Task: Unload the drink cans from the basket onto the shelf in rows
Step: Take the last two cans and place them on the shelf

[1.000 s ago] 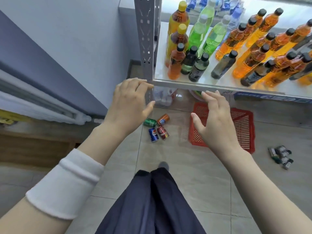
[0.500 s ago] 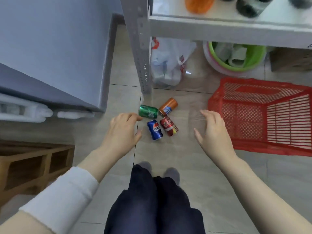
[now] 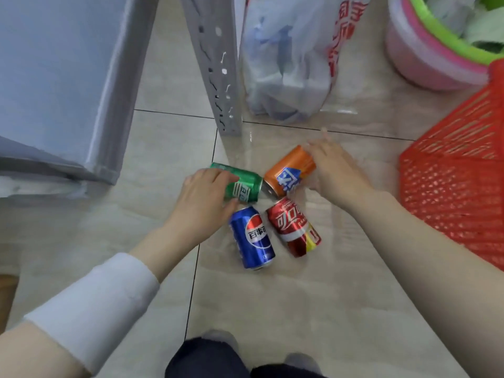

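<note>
Looks barely started: four cans lie on floor point(image 3: 300, 309). Left hand point(image 3: 201, 203) fingers clamp green can point(image 3: 246, 186), right hand point(image 3: 338, 175) fingers curl round orange can point(image 3: 289, 166); blue can point(image 3: 253, 237), red can point(image 3: 294, 227) untouched.

A thin white plastic bag with red writing point(image 3: 289, 64) is sitting on the shiny beige tile floor point(image 3: 327, 309), near a round pink plastic tub point(image 3: 414, 58) holding a green plastic bowl point(image 3: 463, 46).
</note>
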`<state>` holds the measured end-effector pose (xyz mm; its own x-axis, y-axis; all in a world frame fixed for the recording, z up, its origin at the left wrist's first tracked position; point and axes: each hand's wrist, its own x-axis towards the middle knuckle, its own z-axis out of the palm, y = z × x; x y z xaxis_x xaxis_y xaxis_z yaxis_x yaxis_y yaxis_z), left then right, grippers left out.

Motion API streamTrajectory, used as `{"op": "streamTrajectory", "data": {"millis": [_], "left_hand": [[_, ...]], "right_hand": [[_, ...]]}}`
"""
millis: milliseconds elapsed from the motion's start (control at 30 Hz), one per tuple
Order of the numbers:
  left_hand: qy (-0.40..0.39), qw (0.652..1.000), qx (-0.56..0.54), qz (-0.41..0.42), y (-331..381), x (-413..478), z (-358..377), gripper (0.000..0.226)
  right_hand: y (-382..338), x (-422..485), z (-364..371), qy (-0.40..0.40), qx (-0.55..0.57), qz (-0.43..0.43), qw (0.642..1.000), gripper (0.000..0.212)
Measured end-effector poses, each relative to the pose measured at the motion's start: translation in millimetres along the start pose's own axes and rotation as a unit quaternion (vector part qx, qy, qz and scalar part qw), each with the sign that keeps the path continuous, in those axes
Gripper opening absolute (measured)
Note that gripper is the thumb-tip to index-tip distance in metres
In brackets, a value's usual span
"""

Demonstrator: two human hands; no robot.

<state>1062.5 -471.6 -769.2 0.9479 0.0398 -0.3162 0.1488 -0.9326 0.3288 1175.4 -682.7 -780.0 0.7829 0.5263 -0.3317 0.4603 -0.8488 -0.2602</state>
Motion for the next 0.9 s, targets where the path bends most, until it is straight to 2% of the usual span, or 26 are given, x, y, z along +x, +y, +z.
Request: {"op": "streamTrajectory", "data": {"millis": [167, 367, 533, 700, 800, 900], "left_hand": [[0.034, 0.999, 0.013, 0.034, -22.0, 27.1, 18.5, 0.043], [0.043, 0.998, 0.016, 0.046, -26.2, 34.3, 26.5, 0.043], [0.059, 0.994, 0.033, 0.083, -29.4, 32.7, 29.5, 0.041], [0.062, 0.994, 0.034, 0.089, -31.9, 32.7, 31.3, 0.042], [0.070, 0.992, 0.034, 0.104, -28.9, 31.4, 35.1, 0.041], [0.068, 0.989, 0.034, 0.125, -22.6, 29.9, 38.3, 0.039]], "right_hand": [[15.9, 38.9, 18.6, -0.024, -0.064, -0.078, 0.995, 0.077], [20.7, 46.5, 32.5, -0.033, -0.080, -0.135, 0.987, 0.073], [24.5, 50.1, 47.4, -0.004, -0.095, -0.178, 0.979, 0.063], [22.9, 57.1, 46.7, -0.028, -0.093, -0.165, 0.982, 0.063], [26.5, 54.7, 43.5, -0.032, -0.084, -0.120, 0.989, 0.063], [35.0, 46.2, 39.5, 0.000, -0.068, -0.058, 0.996, 0.065]]}}
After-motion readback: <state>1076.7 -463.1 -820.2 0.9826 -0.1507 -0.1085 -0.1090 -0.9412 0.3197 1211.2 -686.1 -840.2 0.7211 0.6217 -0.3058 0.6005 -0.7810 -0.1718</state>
